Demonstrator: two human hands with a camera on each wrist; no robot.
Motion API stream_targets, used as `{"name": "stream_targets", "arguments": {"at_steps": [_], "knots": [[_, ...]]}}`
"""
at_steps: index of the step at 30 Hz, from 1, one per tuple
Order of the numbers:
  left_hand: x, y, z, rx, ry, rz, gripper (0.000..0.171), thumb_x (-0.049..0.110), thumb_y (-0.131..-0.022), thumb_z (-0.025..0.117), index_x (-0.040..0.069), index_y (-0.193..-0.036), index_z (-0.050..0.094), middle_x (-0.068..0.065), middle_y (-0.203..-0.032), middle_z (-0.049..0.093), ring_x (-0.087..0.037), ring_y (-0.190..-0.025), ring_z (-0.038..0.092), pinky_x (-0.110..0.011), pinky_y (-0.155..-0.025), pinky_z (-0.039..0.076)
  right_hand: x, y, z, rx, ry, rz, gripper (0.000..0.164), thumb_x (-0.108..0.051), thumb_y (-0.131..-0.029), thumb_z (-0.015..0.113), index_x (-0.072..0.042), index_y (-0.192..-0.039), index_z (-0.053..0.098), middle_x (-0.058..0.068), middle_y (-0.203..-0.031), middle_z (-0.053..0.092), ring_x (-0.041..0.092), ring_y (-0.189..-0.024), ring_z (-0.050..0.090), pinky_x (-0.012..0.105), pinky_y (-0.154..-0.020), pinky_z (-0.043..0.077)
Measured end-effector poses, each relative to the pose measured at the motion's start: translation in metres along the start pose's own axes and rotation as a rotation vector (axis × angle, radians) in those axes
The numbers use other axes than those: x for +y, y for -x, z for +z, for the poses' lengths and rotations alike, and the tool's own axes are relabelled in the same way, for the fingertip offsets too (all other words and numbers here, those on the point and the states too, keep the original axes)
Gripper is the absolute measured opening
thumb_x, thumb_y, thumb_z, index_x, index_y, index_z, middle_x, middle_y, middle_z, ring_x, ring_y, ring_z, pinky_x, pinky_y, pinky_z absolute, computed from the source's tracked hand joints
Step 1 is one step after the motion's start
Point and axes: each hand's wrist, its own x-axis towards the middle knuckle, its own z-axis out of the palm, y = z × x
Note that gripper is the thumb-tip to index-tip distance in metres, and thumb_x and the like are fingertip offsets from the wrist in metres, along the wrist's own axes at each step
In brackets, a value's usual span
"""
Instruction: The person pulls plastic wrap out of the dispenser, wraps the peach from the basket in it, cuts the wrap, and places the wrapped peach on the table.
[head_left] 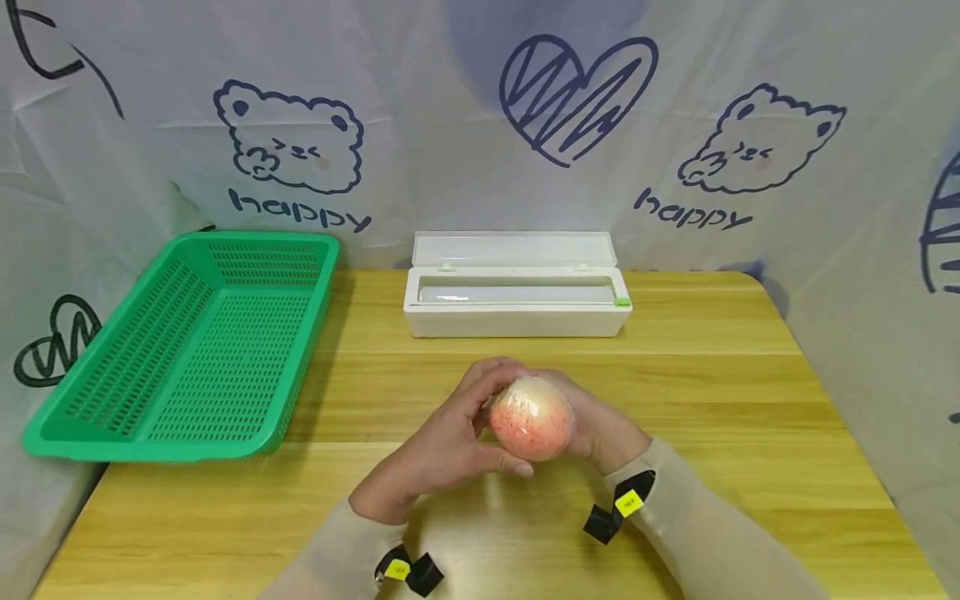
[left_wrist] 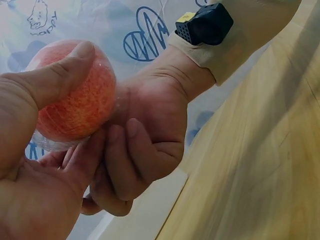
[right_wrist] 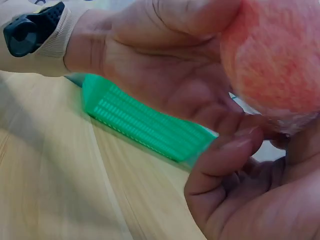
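Note:
A red and pale-yellow apple [head_left: 531, 421] in clear, shiny plastic wrap [right_wrist: 292, 122] is held above the table between both hands. My left hand [head_left: 450, 446] grips the apple, its thumb [left_wrist: 65, 75] lying across the fruit in the left wrist view. On the other side is my right hand [head_left: 600, 429], with fingers [left_wrist: 142, 155] curled at the apple's underside, where the wrap bunches up. They seem to pinch this gathered film, though the fingertips of both hands overlap and partly hide the contact.
A white cling-film dispenser box [head_left: 517, 323] stands at the back of the wooden table [head_left: 720, 367], lid raised, a green slider at its right end. At the left sits a green perforated plastic basket [head_left: 296, 367]. White cloth [head_left: 442, 150] with drawings hangs behind.

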Motion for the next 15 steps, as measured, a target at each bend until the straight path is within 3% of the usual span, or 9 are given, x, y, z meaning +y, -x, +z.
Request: {"name": "stream_targets", "arguments": {"at_steps": [2,5,8,10,12,15], "knots": [[-0.002,0.0,-0.002,0.028,-0.027,0.022,0.083,0.011,-0.067,0.088,0.026,-0.136,0.046,0.002,-0.148,0.027,-0.021,-0.131,0.037,-0.05,-0.11,0.033,0.001,0.001,0.003,0.071,0.006,-0.007,0.054,-0.048,-0.075,0.075,-0.012,-0.112,0.061,0.004,-0.11,0.061,0.018,-0.098,0.058,0.029,-0.081,0.053],[-0.005,-0.002,-0.006,0.077,-0.002,0.04,0.083,0.01,-0.069,0.086,0.026,-0.138,0.042,0.001,-0.147,0.033,-0.022,-0.13,0.04,-0.053,-0.108,0.032,0.001,0.002,0.005,0.223,0.087,-0.046,0.043,-0.038,-0.087,0.068,-0.009,-0.117,0.058,0.002,-0.107,0.057,0.016,-0.091,0.054,0.027,-0.075,0.05],[-0.007,-0.004,-0.011,0.117,0.113,0.003,0.084,0.002,-0.072,0.083,0.025,-0.14,0.039,-0.002,-0.144,0.04,-0.024,-0.127,0.045,-0.048,-0.106,0.038,-0.003,0.001,0.005,0.428,0.177,-0.15,0.031,-0.027,-0.099,0.052,-0.004,-0.119,0.058,0.005,-0.105,0.057,0.014,-0.085,0.052,0.023,-0.069,0.048],[-0.007,-0.006,-0.012,0.136,0.181,-0.032,0.083,-0.001,-0.072,0.081,0.025,-0.139,0.039,-0.005,-0.143,0.041,-0.026,-0.126,0.046,-0.043,-0.103,0.043,-0.007,-0.001,0.005,0.515,0.174,-0.258,0.037,-0.031,-0.103,0.045,-0.001,-0.121,0.057,0.01,-0.109,0.058,0.017,-0.089,0.056,0.023,-0.071,0.05],[-0.009,-0.007,-0.01,0.154,0.221,-0.076,0.084,-0.001,-0.073,0.081,0.027,-0.14,0.039,-0.006,-0.143,0.041,-0.026,-0.125,0.048,-0.039,-0.1,0.047,-0.011,-0.001,0.01,0.529,0.127,-0.37,0.048,-0.04,-0.104,0.039,0.0,-0.126,0.056,0.015,-0.12,0.057,0.021,-0.105,0.057,0.022,-0.083,0.052],[-0.01,-0.01,-0.005,0.182,0.231,-0.104,0.084,0.004,-0.074,0.081,0.027,-0.142,0.038,-0.007,-0.142,0.042,-0.025,-0.123,0.05,-0.036,-0.096,0.049,-0.014,-0.001,0.023,0.435,0.044,-0.442,0.064,-0.052,-0.102,0.033,0.001,-0.134,0.051,0.021,-0.137,0.049,0.027,-0.123,0.05,0.027,-0.094,0.05]]}}
